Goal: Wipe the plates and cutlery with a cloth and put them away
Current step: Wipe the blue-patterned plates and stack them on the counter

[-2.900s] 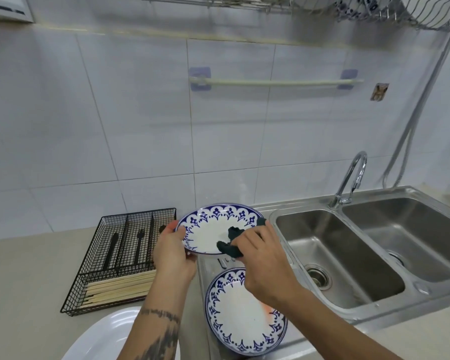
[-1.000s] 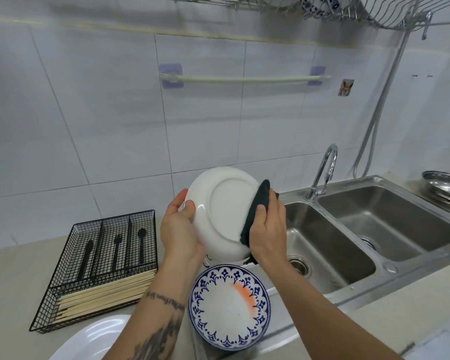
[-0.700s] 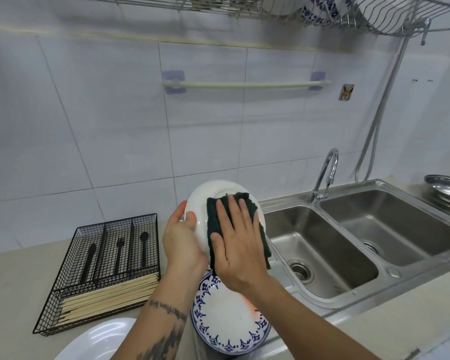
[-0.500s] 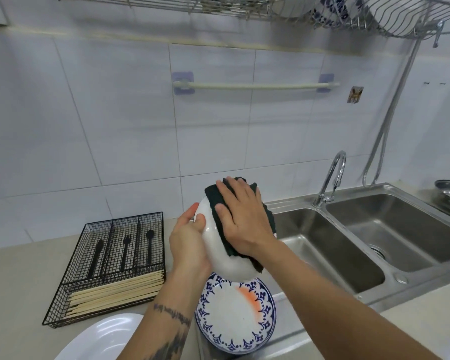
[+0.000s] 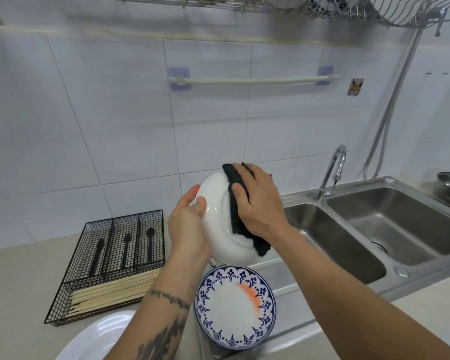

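Plate point(image 5: 216, 219): underside up, rim pinched by left hand point(image 5: 187, 227) for bracing. Cloth point(image 5: 235, 203): pressed flat under right hand point(image 5: 260, 201), fingers point(image 5: 240, 192) extended, wiping.

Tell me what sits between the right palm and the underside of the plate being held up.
In the head view, the dark green cloth lies between the right hand and the white plate, pressed flat against its underside.
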